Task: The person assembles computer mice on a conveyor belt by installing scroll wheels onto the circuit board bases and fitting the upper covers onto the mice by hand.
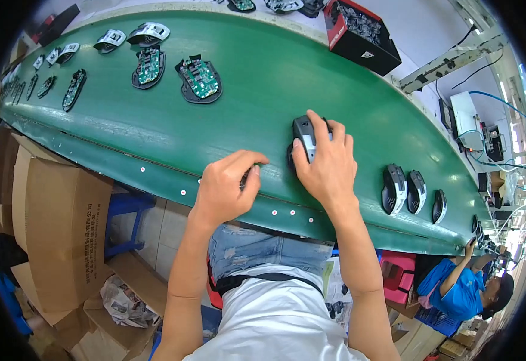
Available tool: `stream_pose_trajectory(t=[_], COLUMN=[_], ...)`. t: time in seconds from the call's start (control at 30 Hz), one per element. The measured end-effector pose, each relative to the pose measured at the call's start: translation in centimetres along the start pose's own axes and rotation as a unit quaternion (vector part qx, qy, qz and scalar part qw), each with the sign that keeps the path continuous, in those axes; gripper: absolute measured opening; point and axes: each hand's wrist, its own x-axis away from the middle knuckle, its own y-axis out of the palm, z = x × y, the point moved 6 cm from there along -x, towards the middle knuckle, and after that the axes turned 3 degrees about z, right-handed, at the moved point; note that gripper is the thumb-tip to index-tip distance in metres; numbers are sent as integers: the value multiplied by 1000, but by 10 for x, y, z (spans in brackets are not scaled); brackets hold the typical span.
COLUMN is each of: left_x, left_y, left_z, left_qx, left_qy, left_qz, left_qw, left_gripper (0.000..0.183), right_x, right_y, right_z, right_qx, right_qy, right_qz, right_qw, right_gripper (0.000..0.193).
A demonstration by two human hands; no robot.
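Forearms [362, 265] reach forward from below. Left hand [227, 183] is curled inward around something small and dark, which I cannot identify; slightly farther, right hand [326, 156], back upward, holds the black-and-grey computer mouse [306, 137] between thumb and fingers, over the green work surface [257, 108].

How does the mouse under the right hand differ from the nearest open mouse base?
The mouse has a black-and-grey cover; the mouse base shows a bare green circuit board. The right hand grips the mouse; no hand touches the mouse base. Both have black parts.
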Motion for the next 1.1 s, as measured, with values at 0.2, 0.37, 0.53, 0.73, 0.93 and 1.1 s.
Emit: stream_pose_trajectory(t=[0.2, 0.37, 0.53, 0.73, 0.93, 1.1], left_x=[3, 5, 6, 2, 3, -2], left_y=[-1, -5, -7, 1, -4, -2], left_z=[-2, -4, -8, -4, -11, -1], left_qx=[-11, -8, 10, 3, 32, 36], left_qy=[-8, 2, -17, -1, -32, -60], left_qz=[-17, -9, 1, -3, 13, -5], left_qw=[1000, 1000, 1000, 1000, 999, 998], left_gripper=[13, 14, 16, 16, 13, 14], right_x=[-8, -25, -27, -35, -17, 14], right_y=[19, 19, 29, 31, 23, -7], right_z=[9, 13, 4, 3, 14, 62], right_qx=[-50, -140, -58, -25, -159, -35], right_qy=[-24, -17, -81, -98, -196, -124], right_qz=[18, 11, 23, -15, 20, 39], right_qw=[998, 990, 995, 995, 967, 991], right_gripper=[55, 46, 37, 37, 38, 63])
